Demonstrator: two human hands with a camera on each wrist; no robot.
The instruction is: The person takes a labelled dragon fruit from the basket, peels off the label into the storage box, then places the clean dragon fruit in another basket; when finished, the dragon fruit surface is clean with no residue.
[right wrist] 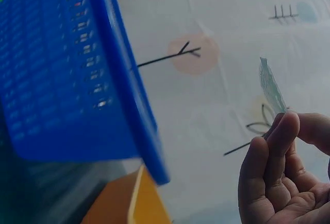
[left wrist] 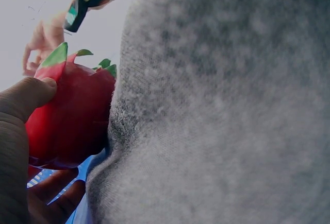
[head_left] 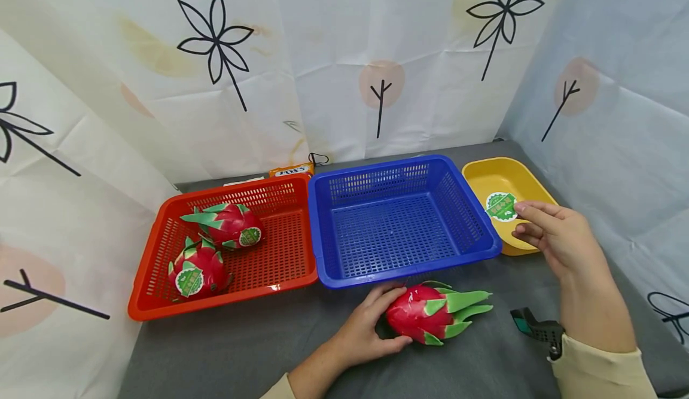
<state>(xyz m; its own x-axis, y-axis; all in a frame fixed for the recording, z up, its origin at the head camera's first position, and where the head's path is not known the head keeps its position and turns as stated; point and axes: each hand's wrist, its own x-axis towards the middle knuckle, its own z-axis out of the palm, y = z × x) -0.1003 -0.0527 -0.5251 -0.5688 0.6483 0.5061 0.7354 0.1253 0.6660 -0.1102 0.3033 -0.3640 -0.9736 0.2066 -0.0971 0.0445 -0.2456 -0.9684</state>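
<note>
A red dragon fruit (head_left: 422, 315) with green leaf tips lies on the grey cloth, its leaves pointing right. My left hand (head_left: 366, 333) holds its blunt end, thumb on the near side and fingers on the far side. Between thumb and fingertips, my right hand (head_left: 565, 240) pinches a round green sticker (head_left: 501, 206) over the yellow tray (head_left: 523, 244). Seen edge-on in the right wrist view, the sticker (right wrist: 271, 87) stands up from the fingertips. Two more dragon fruits, the upper one (head_left: 228, 222) and the lower one (head_left: 207, 267), carry green stickers in the red basket (head_left: 269, 288).
A blue basket (head_left: 409, 267) stands between the red basket and the yellow tray, just beyond the dragon fruit on the cloth. Behind the red basket shows an orange packet (head_left: 290, 170). Patterned white curtains (head_left: 334, 58) enclose the back and sides.
</note>
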